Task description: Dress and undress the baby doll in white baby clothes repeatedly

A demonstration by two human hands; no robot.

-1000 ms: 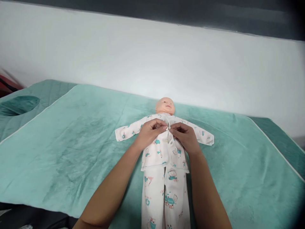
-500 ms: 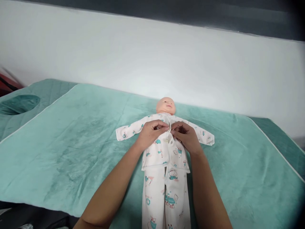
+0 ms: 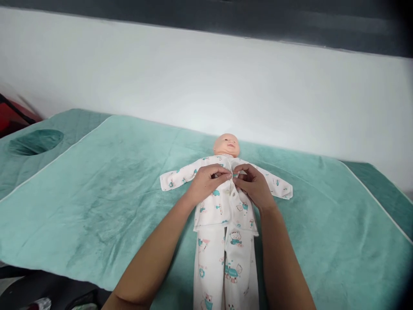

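A baby doll [image 3: 226, 144] lies on its back on a teal towel [image 3: 106, 181], head away from me. It wears a white printed shirt [image 3: 219, 204] with sleeves spread sideways and matching trousers [image 3: 224, 267]. My left hand [image 3: 206, 183] and my right hand [image 3: 254, 185] meet over the doll's chest. Both pinch the shirt's front edges together at the middle, fingers curled. What lies between the fingertips is too small to make out.
The towel covers a darker teal padded table [image 3: 380, 189] with a face hole [image 3: 35, 142] at the far left. A white wall [image 3: 206, 82] runs behind. Something red [image 3: 13, 118] shows at the left edge, and dark clutter lies below the table's near edge.
The view has shifted slightly. My hands stay pinched at the shirt front, with only small finger movements at the chest.
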